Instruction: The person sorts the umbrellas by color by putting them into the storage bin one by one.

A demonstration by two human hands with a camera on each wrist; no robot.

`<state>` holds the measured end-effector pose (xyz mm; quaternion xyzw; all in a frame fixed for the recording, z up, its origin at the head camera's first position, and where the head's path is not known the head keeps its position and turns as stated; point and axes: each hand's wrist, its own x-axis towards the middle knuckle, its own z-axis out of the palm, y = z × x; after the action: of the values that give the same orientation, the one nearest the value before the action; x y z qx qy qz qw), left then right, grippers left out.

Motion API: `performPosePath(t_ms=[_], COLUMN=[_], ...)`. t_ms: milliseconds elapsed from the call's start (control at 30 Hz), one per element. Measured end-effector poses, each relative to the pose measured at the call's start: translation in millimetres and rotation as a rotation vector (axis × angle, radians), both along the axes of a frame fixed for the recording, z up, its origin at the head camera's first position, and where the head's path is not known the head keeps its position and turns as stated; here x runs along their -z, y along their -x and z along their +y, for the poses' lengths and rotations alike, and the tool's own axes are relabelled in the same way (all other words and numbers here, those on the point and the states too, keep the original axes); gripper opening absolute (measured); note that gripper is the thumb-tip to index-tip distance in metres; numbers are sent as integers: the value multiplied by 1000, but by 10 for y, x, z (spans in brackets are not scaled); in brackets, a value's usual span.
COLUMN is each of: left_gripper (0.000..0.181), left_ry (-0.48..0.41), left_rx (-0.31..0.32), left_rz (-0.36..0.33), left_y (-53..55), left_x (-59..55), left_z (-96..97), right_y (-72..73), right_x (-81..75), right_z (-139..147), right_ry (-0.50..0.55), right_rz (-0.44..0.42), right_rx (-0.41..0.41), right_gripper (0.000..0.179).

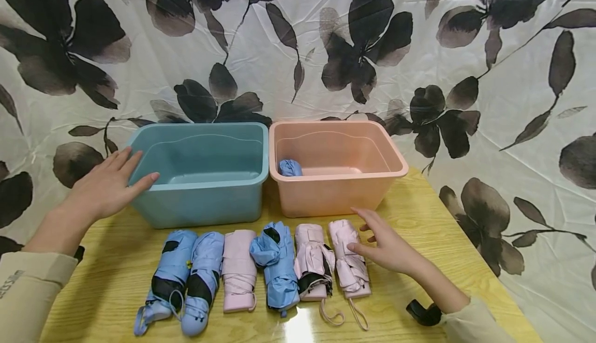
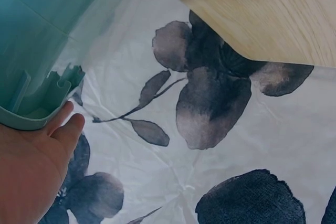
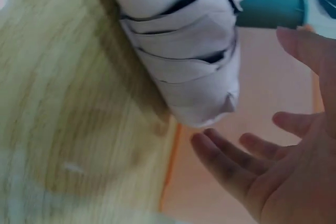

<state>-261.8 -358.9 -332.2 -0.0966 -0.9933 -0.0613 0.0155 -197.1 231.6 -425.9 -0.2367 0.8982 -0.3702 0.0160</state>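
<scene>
My left hand [image 1: 104, 185] lies with straight fingers on the left rim of a teal bin [image 1: 200, 203]; its fingers also touch that bin's rim [image 2: 29, 124] in the left wrist view. My right hand [image 1: 388, 242] hovers with spread fingers beside the rightmost folded pink umbrella [image 1: 349, 257]. In the right wrist view, a gap shows between the fingers and a pink umbrella [image 3: 184, 72]. Left of it lie two more pink umbrellas [image 1: 311, 260] [image 1: 239, 270] and three blue umbrellas [image 1: 278, 270] [image 1: 203, 276] [image 1: 169, 273], all folded, in a row.
A pink bin [image 1: 335, 195] stands right of the teal one, touching or nearly so. Inside it, at the left, is a blue bundle [image 1: 291, 167], partly hidden by the front wall. The wooden table [image 1: 419, 203] ends at the right before a floral cloth [image 1: 298, 48].
</scene>
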Motion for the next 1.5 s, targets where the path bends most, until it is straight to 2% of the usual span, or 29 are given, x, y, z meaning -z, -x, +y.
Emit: performPosePath(t_ms=[233,433,767,1100,1200,1333,1500], left_gripper=[92,94,94,94,93,93,94], left_ry=[19,15,14,17,16,16,15], left_rx=[-2,-6,-12,-9,-8,-9,-12], left_rz=[-17,-15,-10,-23,-24,-19,-20], left_y=[-31,-13,-20,-48,-48,-51,-49], left_x=[-7,-13,-28,-54,-57,-62,-65], left_z=[2,9,8,27,33,37,29], right_y=[9,71,165,103,70,18,-73], right_x=[85,107,120,217,222,190,47], right_z=[-51,-109,-243,-233,-205,-169,-160], right_ry=[-167,-210,-142,-13,25,73,174], right_rz=[-63,-98,-123,-158,-145,-112,-55], right_rx=[-44,-56,-80,8,30,59,87], right_gripper=[99,108,106,106,106,106,105])
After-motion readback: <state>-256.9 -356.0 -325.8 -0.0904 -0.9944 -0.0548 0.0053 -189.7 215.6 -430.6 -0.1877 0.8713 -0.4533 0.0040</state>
